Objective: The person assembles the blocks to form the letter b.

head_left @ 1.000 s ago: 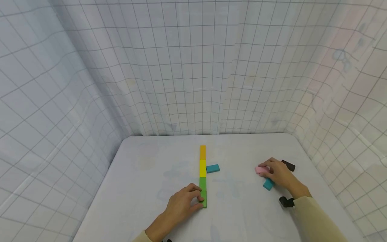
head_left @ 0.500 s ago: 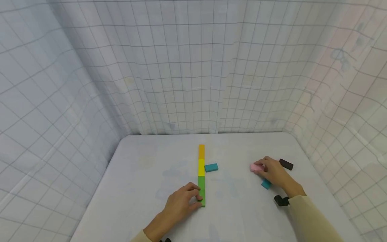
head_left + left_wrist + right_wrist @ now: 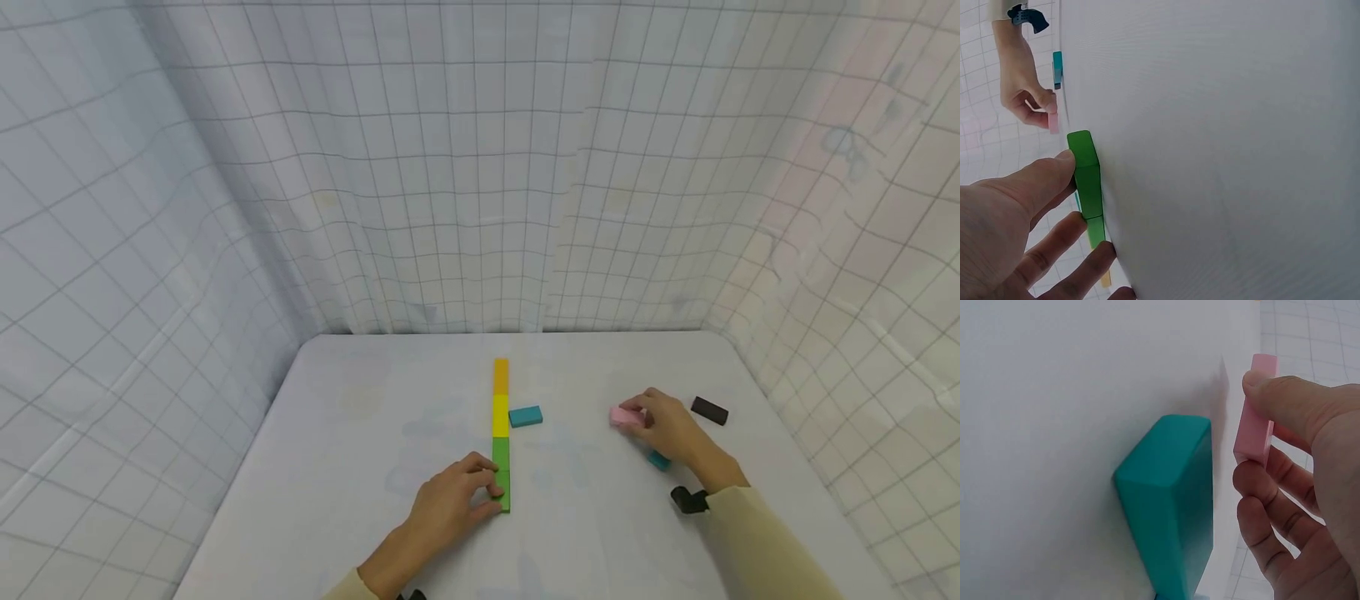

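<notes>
Wood, perhaps, or hard plastic: the pink block (image 3: 1254, 428) looked light and stiff, with little to break. Its smooth faces might have let it twist under a pinch at one end, so the long sides near the middle seemed the best place to take hold. The fingers and thumb of the right hand (image 3: 667, 425) were clamped on it, over the right half of the worktop (image 3: 360, 467), well in from the right edge; whether it touched down I could not tell. The left hand (image 3: 446, 504) had its fingers apart, resting on the near green block (image 3: 1088, 181), which should handle much the same.

The pink block was pale, plain and oblong. The near green block was evenly coloured, end to end with a second green block (image 3: 500, 452). A teal block (image 3: 1166, 487) sat close by the right hand; a dark block (image 3: 709, 410) lay nearer the right edge.
</notes>
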`<state>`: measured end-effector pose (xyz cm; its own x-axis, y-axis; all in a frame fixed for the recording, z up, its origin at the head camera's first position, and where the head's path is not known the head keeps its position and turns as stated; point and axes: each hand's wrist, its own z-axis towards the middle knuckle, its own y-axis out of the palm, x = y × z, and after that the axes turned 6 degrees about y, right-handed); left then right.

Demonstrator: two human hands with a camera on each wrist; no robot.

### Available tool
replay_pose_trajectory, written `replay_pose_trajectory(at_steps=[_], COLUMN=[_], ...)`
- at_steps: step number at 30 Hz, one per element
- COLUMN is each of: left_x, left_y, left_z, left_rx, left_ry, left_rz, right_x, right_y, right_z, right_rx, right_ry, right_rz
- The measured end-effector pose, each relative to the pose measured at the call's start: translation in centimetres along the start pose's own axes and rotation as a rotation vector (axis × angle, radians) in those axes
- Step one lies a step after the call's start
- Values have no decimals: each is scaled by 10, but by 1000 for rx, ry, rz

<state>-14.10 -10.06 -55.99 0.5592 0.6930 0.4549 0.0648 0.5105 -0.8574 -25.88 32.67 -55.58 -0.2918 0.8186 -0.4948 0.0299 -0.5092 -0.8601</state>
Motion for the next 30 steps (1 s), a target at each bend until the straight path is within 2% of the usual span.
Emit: replay_pose_trajectory(at_steps=[11, 20, 30], left_x=[2, 1, 1], left_y=[-1, 1, 1], left_z=[0, -1, -1], left_rx=[-5, 3, 12], left_ry=[-8, -2, 6], left_rz=[-3, 3, 11], right_x=[-19, -29, -42], right_y=[2, 13, 22], right_z=[10, 17, 26], right_rx=[-2, -4, -45], right_ry=[-30, -56, -58], right_rz=[-6, -1, -2])
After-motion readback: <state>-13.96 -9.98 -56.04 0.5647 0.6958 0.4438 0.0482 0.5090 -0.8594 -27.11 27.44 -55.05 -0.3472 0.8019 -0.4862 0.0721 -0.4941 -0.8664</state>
